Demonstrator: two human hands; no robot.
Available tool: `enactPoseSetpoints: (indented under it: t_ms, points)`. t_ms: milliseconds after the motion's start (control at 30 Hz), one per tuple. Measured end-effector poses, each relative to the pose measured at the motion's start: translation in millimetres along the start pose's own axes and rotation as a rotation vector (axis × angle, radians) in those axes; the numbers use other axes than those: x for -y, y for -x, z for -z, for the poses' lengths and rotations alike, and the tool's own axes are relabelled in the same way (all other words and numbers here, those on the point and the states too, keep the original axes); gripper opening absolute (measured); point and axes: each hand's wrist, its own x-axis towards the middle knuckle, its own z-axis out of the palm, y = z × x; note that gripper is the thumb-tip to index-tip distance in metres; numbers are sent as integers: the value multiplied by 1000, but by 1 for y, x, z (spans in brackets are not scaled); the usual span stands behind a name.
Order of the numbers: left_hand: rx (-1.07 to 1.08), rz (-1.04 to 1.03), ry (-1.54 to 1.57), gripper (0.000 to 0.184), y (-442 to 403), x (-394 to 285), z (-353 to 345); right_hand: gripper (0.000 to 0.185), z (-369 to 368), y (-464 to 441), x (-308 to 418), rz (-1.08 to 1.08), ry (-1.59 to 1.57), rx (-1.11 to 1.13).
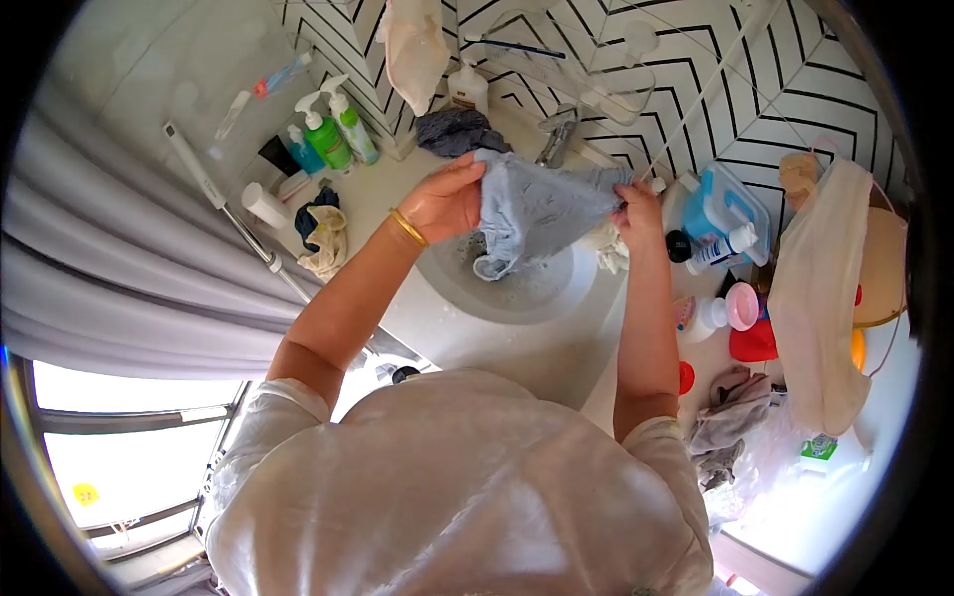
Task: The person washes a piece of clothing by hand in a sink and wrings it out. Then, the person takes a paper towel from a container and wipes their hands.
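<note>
A light blue-grey cloth (542, 214) is stretched between my two hands over the round white sink (537, 306). My left hand (449, 202), below a gold bangle on the wrist, grips its left edge with the thumb on top. At the right end my right hand (636, 211) pinches the cloth near a darker part. One lower corner of the cloth hangs down into the basin. Behind it stands the metal faucet (558, 137), and a dark grey cloth (459, 132) lies bunched on the counter beside it.
Green pump bottles (328, 139) and small cloths (324, 238) sit at the left. Along the right are a blue container (725, 214), a pink-capped bottle (708, 318) and a hanging pale cloth (820, 288). Another pale cloth (412, 55) hangs above the counter.
</note>
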Motion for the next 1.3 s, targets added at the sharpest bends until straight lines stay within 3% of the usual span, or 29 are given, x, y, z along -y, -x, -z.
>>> enactPoseSetpoints:
  t_ms: [100,233,333,433,467,567,600,700,767,867,967,1000,1100,1167,1300]
  points:
    - [74,-1,-46,33,-12,3,-14,7,18,-11,-46,-245,-180,-20]
    - [220,9,-172,51,-25,-3,-14,25,-8,20,-94,-423,-33,-106]
    - [212,20,-191,54,-28,-3,-22,36,-45,69,-89,-330,-23,-140]
    - [170,5,-205,56,-26,2,-27,47,-67,104,-82,-184,-190,-36]
    - [171,-3,-210,56,-25,2,-27,52,-47,97,-118,-63,-26,-8]
    - [188,-19,-226,54,-25,0,-21,52,-50,109,-107,103,450,242]
    - [195,-27,-231,53,-25,-1,-19,46,-49,108,-101,107,519,211]
    - [50,-128,-279,48,-17,-11,-16,39,-42,86,-62,83,422,160]
    - [-49,-177,-232,45,-10,-17,2,34,-61,91,-11,109,19,192]
    - [-136,-205,-210,41,-11,-6,16,28,-80,77,25,89,628,201]
    - [-241,-192,-220,40,-15,6,37,25,-102,85,66,317,721,319]
    - [-252,-192,-243,40,-15,15,39,26,-103,82,64,184,415,382]
    - [-264,-200,-252,44,-20,47,40,27,-112,73,58,58,148,384]
    - [-273,-166,-291,48,-21,72,47,28,-122,73,56,60,117,367]
    - [-185,51,-737,59,-14,84,37,27,-126,71,45,-49,4,383]
